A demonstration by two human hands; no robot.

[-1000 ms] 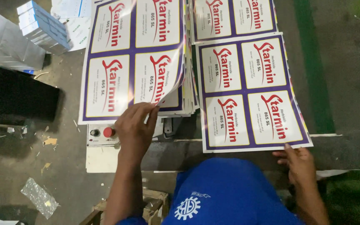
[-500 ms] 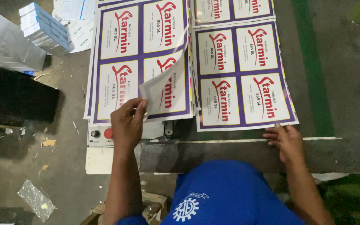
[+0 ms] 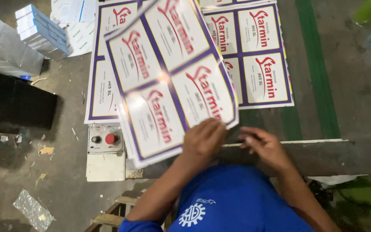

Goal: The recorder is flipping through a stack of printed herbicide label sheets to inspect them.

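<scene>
I am looking down into a print workshop: glossy printed label sheets [image 3: 172, 77] are piling on a machine bed, its control box [image 3: 104, 139] showing a red button, paper scraps [image 3: 46, 150] littering the concrete floor [image 3: 44, 189].

Glossy paper label sheet [image 3: 168, 81], matt blue cloth shirt [image 3: 237, 197], rough grey concrete floor [image 3: 44, 180]

Left hand [image 3: 203, 139] raised, fingers curled in a grip; right hand [image 3: 266, 145] beside it, fingers loosely spread.

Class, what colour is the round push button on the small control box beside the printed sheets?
Red: the round push button, seen in the head view.
</scene>
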